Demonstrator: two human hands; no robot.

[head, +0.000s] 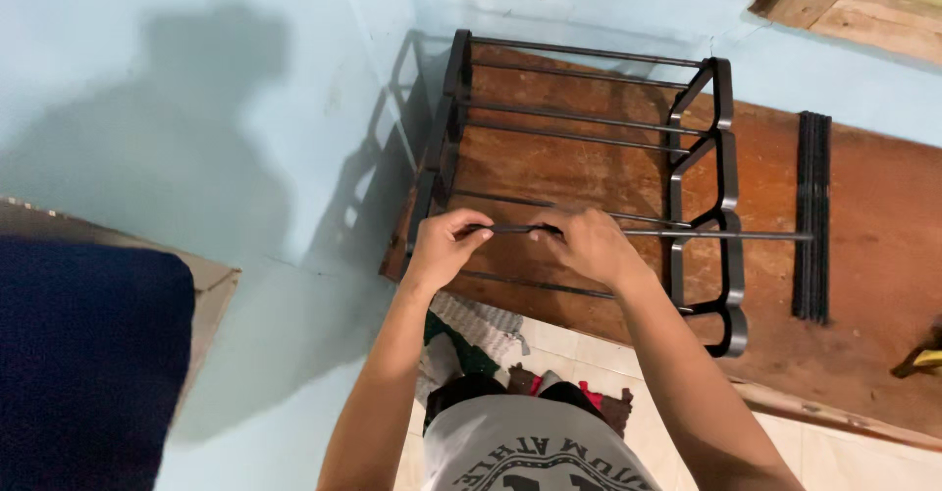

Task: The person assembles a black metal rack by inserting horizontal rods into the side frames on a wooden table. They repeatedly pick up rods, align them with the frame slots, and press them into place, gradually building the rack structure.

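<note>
Standing against pale blue wall (pixel 196 108): black rack (pixel 706 157) on wooden board (pixel 873 206).

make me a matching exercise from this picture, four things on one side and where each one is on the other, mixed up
Things
1. thin black rod
2. bundle of spare black rods
3. black rack frame
4. dark blue cushion

Places
A. lying alone on the brown board, right of the rack
B. at the lower left edge of the view
C. held by the left hand and right hand, passing through the right side panel
D. lying on the brown wooden board against the pale blue wall

Pairs: 1-C, 2-A, 3-D, 4-B
</note>
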